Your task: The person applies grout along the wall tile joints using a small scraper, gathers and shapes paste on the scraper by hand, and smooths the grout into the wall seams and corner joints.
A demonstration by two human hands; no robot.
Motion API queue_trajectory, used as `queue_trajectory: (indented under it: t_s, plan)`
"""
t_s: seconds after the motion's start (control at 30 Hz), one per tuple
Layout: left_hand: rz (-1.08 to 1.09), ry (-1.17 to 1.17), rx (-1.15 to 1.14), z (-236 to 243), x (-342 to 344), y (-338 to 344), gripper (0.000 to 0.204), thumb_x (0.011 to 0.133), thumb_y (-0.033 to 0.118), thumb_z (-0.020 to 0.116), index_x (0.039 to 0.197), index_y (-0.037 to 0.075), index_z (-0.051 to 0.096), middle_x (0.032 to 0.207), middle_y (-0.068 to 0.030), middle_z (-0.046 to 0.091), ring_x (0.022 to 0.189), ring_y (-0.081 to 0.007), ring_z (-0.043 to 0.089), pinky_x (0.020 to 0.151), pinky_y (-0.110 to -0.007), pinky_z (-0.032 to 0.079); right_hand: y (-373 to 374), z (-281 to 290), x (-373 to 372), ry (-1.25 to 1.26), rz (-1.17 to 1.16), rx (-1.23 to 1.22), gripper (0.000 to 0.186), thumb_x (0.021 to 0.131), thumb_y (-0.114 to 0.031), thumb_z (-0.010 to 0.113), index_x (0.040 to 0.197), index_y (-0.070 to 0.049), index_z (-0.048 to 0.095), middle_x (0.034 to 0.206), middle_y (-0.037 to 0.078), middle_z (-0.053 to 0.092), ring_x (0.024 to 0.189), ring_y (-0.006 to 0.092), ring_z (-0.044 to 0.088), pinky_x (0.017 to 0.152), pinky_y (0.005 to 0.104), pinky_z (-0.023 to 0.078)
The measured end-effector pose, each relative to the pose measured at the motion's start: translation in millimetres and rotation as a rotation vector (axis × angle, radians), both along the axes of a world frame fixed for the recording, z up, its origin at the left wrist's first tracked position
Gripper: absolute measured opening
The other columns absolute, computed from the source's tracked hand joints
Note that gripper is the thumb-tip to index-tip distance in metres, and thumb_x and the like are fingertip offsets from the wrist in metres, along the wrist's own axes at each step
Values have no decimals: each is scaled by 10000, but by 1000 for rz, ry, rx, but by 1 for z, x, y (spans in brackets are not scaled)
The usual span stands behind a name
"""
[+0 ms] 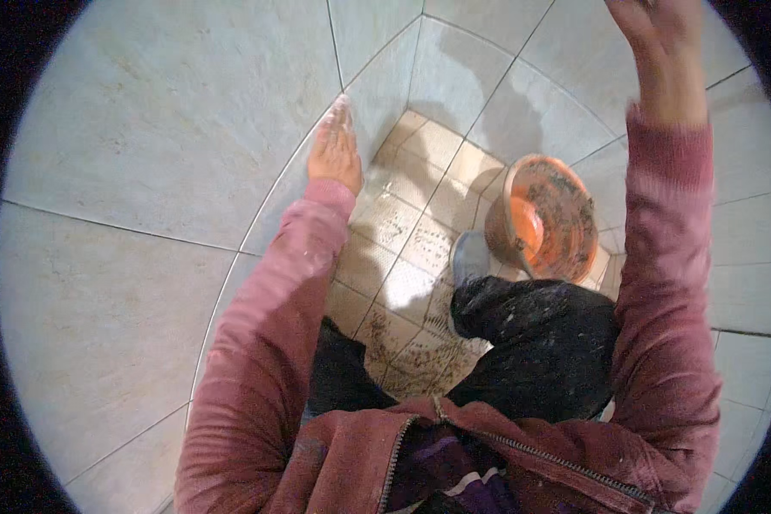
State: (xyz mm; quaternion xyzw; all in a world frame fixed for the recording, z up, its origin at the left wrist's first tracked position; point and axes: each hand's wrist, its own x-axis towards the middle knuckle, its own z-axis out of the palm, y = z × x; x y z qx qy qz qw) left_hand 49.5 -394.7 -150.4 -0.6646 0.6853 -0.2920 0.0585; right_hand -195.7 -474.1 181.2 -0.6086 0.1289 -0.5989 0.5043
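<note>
My left hand (336, 152) lies with its fingers stretched out against the pale blue-grey wall tiles (146, 137). Its whitish fingertips are at the long curved-looking edge line, where a dark vertical joint meets it. Nothing shows in that hand. My right hand (662, 30) is raised high at the upper right, near the wall tiles on that side. The picture's rim cuts off its fingers, so what they do or hold is hidden. Both forearms wear dusty reddish sleeves.
An orange basin (552, 218), smeared with dark grime inside, stands tilted in the right corner beside my shoe (469, 257). Beige floor tiles (377, 214) carry dark muddy marks. Tiled walls surround me on the left, ahead and right. My shadow falls on the far wall.
</note>
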Motion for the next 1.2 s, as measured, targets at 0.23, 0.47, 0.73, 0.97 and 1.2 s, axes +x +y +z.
queue_trajectory:
  t_s: [0.23, 0.47, 0.73, 0.97, 1.2]
  plan:
    - [-55, -169, 768, -70, -7, 1, 495, 888, 222, 229, 1334, 13, 182, 1421, -72, 113, 1316, -184, 54, 1068, -341, -5, 36, -75, -55, 72, -434, -25, 288, 833, -65, 456, 1090, 63, 443, 969, 139, 558, 834, 194, 586, 667, 291, 499]
    - [13, 578, 156, 64, 42, 140, 723, 773, 290, 525, 1328, -11, 171, 1404, -178, 103, 1307, -305, 37, 1034, -459, -41, -24, -226, 20, 674, -393, 390, 286, 731, -40, 540, 1008, 5, 488, 908, 143, 587, 836, 241, 564, 735, 350, 444]
    - [391, -69, -416, 155, 102, 299, 853, 740, 607, 443, 1360, 96, 156, 1382, -266, 6, 1272, -410, -116, 938, -572, -150, -111, -286, 78, 533, -498, 325, 323, 688, -41, 523, 996, 30, 456, 920, 184, 563, 871, 293, 550, 752, 351, 441]
    - [381, -301, -333, 166, 116, 299, 981, 674, 723, 397, 1365, 92, 100, 1365, -298, -45, 1249, -452, -147, 914, -614, -135, -94, -262, 81, 625, -493, 256, 531, 643, -92, 569, 1115, 62, 381, 953, 269, 550, 933, 385, 531, 809, 398, 429]
    - [367, -261, -253, 146, 97, 263, 928, 701, 692, 405, 1363, 103, 128, 1362, -302, -30, 1251, -436, -158, 909, -610, -163, -14, -275, 94, 728, -293, 138, 406, 710, -111, 566, 1070, 30, 442, 963, 177, 574, 880, 289, 571, 770, 379, 451]
